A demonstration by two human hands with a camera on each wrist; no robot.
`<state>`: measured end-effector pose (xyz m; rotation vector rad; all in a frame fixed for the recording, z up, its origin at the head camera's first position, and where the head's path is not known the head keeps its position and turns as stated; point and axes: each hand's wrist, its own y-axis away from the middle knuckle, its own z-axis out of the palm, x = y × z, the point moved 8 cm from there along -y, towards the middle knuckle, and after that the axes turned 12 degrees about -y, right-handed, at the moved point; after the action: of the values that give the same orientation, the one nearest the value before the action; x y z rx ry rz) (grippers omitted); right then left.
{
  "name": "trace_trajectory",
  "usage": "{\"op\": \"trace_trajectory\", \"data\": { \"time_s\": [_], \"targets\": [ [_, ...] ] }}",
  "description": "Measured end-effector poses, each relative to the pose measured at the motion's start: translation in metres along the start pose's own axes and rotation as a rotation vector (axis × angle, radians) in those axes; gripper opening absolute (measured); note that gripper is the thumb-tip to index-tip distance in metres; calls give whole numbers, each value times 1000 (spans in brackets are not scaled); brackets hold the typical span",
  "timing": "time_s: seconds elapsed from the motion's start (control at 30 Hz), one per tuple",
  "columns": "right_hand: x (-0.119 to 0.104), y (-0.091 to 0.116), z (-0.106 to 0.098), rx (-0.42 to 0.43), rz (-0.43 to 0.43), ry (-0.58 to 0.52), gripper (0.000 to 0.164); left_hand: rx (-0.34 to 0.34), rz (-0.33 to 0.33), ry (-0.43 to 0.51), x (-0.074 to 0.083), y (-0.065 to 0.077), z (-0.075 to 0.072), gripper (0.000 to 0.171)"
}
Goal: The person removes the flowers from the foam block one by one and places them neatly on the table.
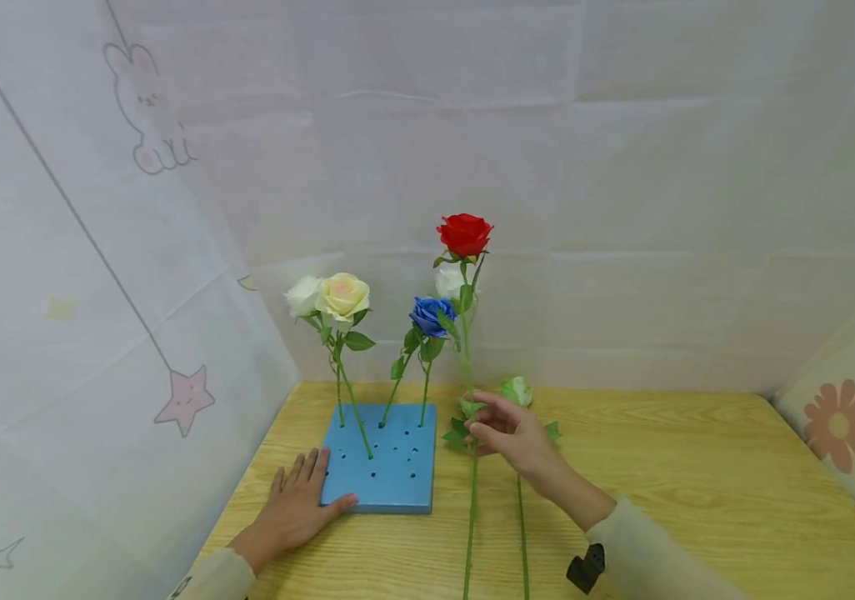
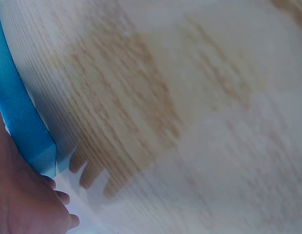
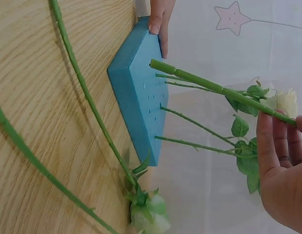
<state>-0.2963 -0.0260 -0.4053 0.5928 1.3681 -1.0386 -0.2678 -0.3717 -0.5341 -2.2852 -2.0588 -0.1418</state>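
Observation:
My right hand pinches the green stem of a red rose, which stands upright above the table. In the right wrist view, the cut end of that held stem points toward a blue perforated block and overlaps it. My left hand rests at the block's left front corner, fingers extended along the side and thumb over the front edge. White, cream and blue roses rise from holes in the block. Another white rose shows partly hidden behind the red one's stem.
Two pale green-white roses lie on the wooden table right of the block, one beyond my right hand, the other partly covered by it. Their stems run toward the front edge. Printed cloth hangs around the table.

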Motion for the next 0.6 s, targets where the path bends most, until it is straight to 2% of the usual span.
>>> {"op": "trace_trajectory", "data": {
  "time_s": [0.33, 0.6],
  "targets": [
    [-4, 17, -21, 20, 4, 49, 57, -3, 0, -3, -3, -3, 4, 106],
    [1, 30, -41, 66, 43, 30, 60, -2, -8, -9, -4, -3, 3, 107]
  ]
}}
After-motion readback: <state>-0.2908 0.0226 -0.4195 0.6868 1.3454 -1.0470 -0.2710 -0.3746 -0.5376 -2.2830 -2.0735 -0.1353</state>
